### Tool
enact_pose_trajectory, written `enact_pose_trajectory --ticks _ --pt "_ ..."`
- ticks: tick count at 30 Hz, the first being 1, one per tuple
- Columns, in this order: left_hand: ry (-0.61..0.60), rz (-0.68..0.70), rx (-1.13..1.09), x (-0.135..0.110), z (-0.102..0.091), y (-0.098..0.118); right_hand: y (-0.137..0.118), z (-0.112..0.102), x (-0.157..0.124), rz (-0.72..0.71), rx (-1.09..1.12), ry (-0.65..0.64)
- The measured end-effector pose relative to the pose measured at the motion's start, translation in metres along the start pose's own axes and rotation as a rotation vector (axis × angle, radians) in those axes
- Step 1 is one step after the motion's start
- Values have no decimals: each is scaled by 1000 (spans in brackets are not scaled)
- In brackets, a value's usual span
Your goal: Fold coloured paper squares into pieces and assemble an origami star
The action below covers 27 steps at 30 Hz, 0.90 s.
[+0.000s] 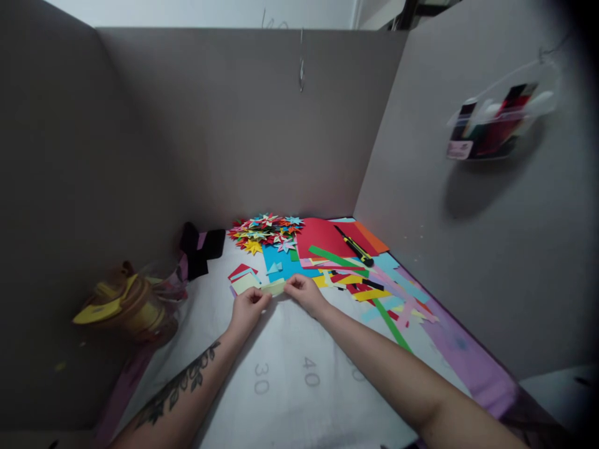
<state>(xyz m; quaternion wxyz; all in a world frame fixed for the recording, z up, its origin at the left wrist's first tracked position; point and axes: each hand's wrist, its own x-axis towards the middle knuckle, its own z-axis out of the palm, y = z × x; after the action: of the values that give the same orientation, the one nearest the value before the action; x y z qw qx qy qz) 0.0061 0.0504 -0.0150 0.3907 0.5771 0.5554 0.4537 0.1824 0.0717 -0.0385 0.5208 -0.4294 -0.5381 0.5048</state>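
A pale yellow strip of paper [274, 288] is stretched between my two hands, just above the white table cover. My left hand [248, 307] pinches its left end between thumb and fingers. Its right end is pinched by my right hand [306, 293]. Right behind my left hand lie a few small paper pieces, among them a pale yellow square [245, 282] and a red one [241, 270]. A small light blue folded piece [274, 267] rests on a blue sheet [271, 255] just beyond the strip.
Folded paper stars [264, 231] are heaped at the back. A yellow-black utility knife [358, 248] lies on red sheets [321, 234]. Cut strips [374, 293] spread at right. A yellow-brown container [135, 305] stands left, and a clear pouch [500, 121] hangs on the right grey wall.
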Motion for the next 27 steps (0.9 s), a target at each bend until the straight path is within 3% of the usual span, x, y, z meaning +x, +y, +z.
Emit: enact_pose_trajectory --ticks 7,16,27 --pt "-9 -32 -62 0 0 -4 4 2 0 18 41 -54" --pt "-58 -105 -156 -1 1 -5 -3 3 -5 56 103 24" --pt "14 -108 -147 0 0 -4 -3 12 -5 135 224 102"
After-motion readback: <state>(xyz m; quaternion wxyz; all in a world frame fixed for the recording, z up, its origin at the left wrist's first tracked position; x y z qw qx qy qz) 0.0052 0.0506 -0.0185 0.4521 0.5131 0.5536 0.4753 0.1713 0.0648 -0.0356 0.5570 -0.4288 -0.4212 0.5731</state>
